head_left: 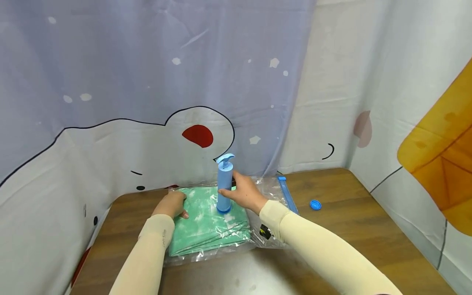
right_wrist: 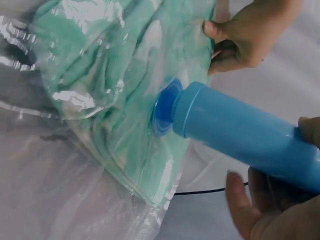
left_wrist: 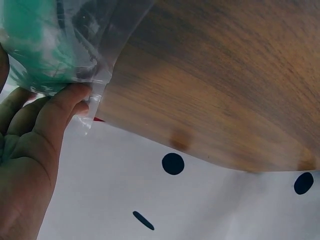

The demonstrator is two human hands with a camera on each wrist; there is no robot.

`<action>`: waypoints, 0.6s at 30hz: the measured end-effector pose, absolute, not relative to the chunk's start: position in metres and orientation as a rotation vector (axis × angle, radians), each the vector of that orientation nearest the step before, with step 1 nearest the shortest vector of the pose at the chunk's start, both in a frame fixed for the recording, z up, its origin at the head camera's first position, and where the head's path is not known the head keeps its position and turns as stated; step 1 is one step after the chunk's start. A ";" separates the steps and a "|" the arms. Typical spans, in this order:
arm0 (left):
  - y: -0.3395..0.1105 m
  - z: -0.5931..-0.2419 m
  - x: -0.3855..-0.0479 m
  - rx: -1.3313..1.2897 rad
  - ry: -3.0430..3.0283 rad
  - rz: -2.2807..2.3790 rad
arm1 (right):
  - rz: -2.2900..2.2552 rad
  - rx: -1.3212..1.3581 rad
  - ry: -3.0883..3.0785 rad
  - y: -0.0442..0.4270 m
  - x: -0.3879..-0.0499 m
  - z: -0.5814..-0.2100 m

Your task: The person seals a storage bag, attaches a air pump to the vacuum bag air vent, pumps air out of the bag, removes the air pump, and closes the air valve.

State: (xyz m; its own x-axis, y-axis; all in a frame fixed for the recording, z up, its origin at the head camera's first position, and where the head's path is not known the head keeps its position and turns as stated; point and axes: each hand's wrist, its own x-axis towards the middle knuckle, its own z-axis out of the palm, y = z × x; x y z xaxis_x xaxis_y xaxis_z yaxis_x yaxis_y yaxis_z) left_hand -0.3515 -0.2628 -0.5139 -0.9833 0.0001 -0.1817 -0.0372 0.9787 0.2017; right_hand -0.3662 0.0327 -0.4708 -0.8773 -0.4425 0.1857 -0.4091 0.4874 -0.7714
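A clear plastic bag [head_left: 199, 257] with folded green and white cloth [head_left: 200, 229] inside lies flat on the table. My left hand [head_left: 172, 205] grips the bag's left edge, thumb on top and fingers curled at the side; in the left wrist view the hand [left_wrist: 35, 135] is beside the bag's corner. On the cloth part stands a light-blue hand pump [head_left: 224, 184], its base on the bag's round blue valve [right_wrist: 167, 106]. My right hand [head_left: 247, 192] holds the pump's barrel between thumb and fingers, below the T-shaped handle [head_left: 225, 157].
A round blue cap [head_left: 315, 205] lies on the wooden table [head_left: 343, 229], right of the bag. Along the bag's right end runs a blue slider strip [head_left: 287, 194]. A patterned curtain [head_left: 147, 73] hangs directly behind the table and on its right side.
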 end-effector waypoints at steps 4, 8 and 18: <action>-0.265 -0.515 -0.352 -0.038 2.930 0.321 | -1.405 -0.733 2.707 0.032 -0.366 -0.470; -0.263 -0.512 -0.351 -0.023 2.940 0.310 | -1.451 -0.709 2.680 0.034 -0.366 -0.473; -0.261 -0.511 -0.351 -0.012 2.947 0.303 | -1.355 -0.799 2.683 0.025 -0.365 -0.474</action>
